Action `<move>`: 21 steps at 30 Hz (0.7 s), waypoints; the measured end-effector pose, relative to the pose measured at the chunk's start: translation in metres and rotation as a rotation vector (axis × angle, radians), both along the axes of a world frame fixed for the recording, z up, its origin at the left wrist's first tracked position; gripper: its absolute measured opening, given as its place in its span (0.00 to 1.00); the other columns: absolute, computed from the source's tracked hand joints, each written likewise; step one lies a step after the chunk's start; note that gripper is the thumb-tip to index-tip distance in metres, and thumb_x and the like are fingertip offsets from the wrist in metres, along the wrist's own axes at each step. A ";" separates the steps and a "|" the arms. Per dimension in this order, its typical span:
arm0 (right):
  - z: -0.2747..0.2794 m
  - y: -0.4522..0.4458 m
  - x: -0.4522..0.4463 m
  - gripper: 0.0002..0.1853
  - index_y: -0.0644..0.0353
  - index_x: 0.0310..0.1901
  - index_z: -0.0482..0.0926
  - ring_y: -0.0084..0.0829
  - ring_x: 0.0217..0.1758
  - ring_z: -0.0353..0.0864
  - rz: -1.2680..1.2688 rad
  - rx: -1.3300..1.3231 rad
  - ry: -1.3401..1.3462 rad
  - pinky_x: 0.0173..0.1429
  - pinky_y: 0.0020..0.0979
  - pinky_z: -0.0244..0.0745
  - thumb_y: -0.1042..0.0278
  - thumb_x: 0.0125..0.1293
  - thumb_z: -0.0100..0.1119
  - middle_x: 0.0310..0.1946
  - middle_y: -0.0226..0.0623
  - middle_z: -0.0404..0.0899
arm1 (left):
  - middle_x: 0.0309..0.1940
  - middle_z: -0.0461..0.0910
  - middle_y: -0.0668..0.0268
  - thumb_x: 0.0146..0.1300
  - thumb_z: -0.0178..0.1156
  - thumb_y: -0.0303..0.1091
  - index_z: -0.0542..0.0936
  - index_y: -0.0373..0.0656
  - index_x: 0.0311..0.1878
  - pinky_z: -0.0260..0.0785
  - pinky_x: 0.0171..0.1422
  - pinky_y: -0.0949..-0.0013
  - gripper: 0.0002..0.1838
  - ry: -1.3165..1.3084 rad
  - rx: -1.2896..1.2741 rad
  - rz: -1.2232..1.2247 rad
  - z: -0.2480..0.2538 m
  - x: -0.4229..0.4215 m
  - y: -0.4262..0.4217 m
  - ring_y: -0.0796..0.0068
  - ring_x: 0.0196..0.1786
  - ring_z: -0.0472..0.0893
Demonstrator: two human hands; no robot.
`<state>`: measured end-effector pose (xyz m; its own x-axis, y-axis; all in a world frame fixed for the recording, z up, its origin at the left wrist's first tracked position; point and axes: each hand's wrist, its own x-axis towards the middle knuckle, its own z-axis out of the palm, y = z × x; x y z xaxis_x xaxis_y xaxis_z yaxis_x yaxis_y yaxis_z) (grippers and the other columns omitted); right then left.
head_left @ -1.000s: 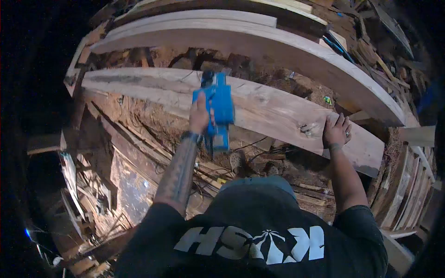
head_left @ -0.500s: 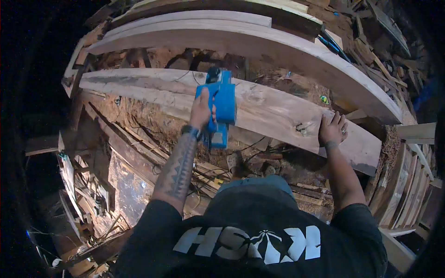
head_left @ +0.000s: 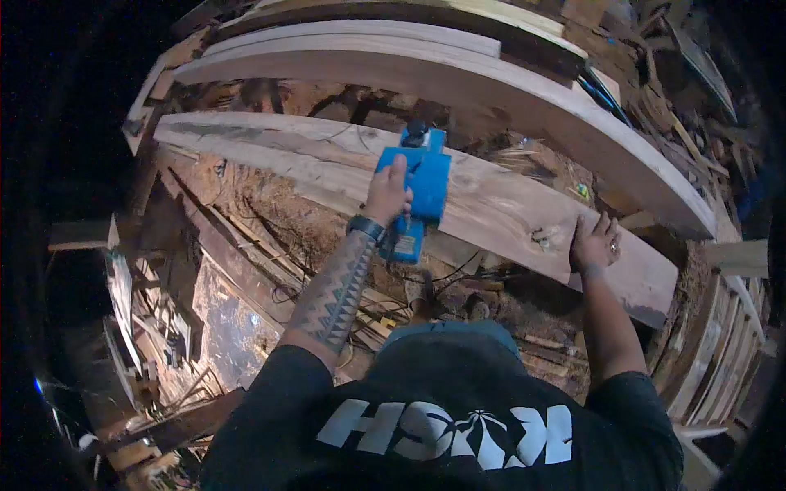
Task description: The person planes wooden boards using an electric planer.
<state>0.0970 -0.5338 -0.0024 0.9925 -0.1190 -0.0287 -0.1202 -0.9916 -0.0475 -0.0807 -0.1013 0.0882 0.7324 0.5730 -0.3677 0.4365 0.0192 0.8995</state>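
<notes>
A blue electric planer (head_left: 427,186) rests across a long, broad wooden plank (head_left: 499,200), and my left hand (head_left: 388,193) is wrapped around its handle. Its front knob points to the plank's far edge, while its rear end overhangs the near edge. Farther right, my right hand (head_left: 596,245) lies on the plank with its fingers spread, holding no tool. A dark knot (head_left: 542,239) marks the wood just left of that hand. The planer's underside is hidden.
Beyond the plank stands a curved beam (head_left: 524,86), with more boards behind it. Wood shavings (head_left: 262,184) and a dark cord cover the ground on the near left. Stacked timber (head_left: 716,348) is at the right, and scrap wood lies around.
My left hand has moved the planer to the right along the plank, closer to my right hand. My right hand stays at the same place on the wood. The view has shifted slightly.
</notes>
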 end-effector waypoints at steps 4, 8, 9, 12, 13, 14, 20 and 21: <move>0.003 0.004 0.003 0.44 0.43 0.84 0.58 0.55 0.88 0.51 -0.001 0.022 0.004 0.84 0.63 0.46 0.25 0.75 0.44 0.87 0.42 0.52 | 0.22 0.76 0.66 0.81 0.44 0.69 0.77 0.41 0.44 0.69 0.24 0.68 0.35 -0.042 0.047 -0.007 0.003 -0.045 -0.005 0.76 0.21 0.75; 0.001 0.000 0.002 0.45 0.45 0.84 0.58 0.57 0.88 0.50 0.001 -0.003 0.006 0.84 0.63 0.44 0.25 0.75 0.44 0.87 0.44 0.52 | 0.22 0.76 0.65 0.80 0.45 0.70 0.77 0.41 0.43 0.70 0.25 0.67 0.36 0.027 0.090 -0.002 0.008 -0.089 0.004 0.76 0.21 0.76; 0.002 0.000 0.001 0.45 0.45 0.84 0.58 0.57 0.88 0.50 -0.010 0.009 0.009 0.84 0.63 0.44 0.25 0.75 0.44 0.87 0.44 0.52 | 0.21 0.76 0.66 0.80 0.45 0.70 0.76 0.41 0.42 0.70 0.24 0.67 0.35 0.023 0.159 -0.021 0.006 -0.086 0.007 0.75 0.21 0.76; 0.006 0.005 0.000 0.45 0.47 0.84 0.58 0.57 0.88 0.49 -0.016 0.024 0.004 0.84 0.64 0.43 0.25 0.75 0.44 0.87 0.44 0.52 | 0.21 0.75 0.66 0.79 0.45 0.71 0.76 0.42 0.42 0.70 0.24 0.66 0.36 -0.004 0.182 0.001 0.014 -0.045 0.026 0.75 0.20 0.75; 0.005 0.005 0.000 0.45 0.47 0.84 0.58 0.57 0.88 0.49 -0.016 0.015 0.003 0.84 0.64 0.43 0.25 0.75 0.44 0.87 0.44 0.52 | 0.21 0.75 0.66 0.79 0.44 0.72 0.76 0.41 0.41 0.70 0.24 0.66 0.36 -0.013 0.067 0.047 0.013 -0.025 0.033 0.74 0.19 0.74; 0.005 0.005 -0.001 0.45 0.47 0.84 0.58 0.56 0.88 0.49 -0.017 0.009 0.000 0.85 0.64 0.42 0.26 0.75 0.44 0.87 0.44 0.52 | 0.21 0.75 0.66 0.79 0.44 0.72 0.75 0.42 0.41 0.70 0.24 0.66 0.37 -0.001 0.018 0.083 0.011 -0.009 0.036 0.74 0.19 0.74; 0.013 0.006 0.001 0.45 0.47 0.84 0.60 0.55 0.89 0.49 -0.033 0.017 0.057 0.85 0.63 0.41 0.26 0.75 0.44 0.87 0.44 0.51 | 0.21 0.75 0.66 0.78 0.44 0.73 0.74 0.43 0.39 0.68 0.25 0.66 0.36 0.074 0.073 -0.043 0.011 -0.019 0.053 0.76 0.19 0.74; 0.011 0.004 0.001 0.45 0.48 0.83 0.60 0.55 0.89 0.49 -0.024 0.017 0.038 0.85 0.63 0.42 0.26 0.75 0.44 0.87 0.43 0.52 | 0.21 0.75 0.67 0.79 0.43 0.72 0.74 0.43 0.39 0.68 0.24 0.67 0.36 0.066 0.066 -0.036 0.015 -0.037 0.050 0.76 0.19 0.74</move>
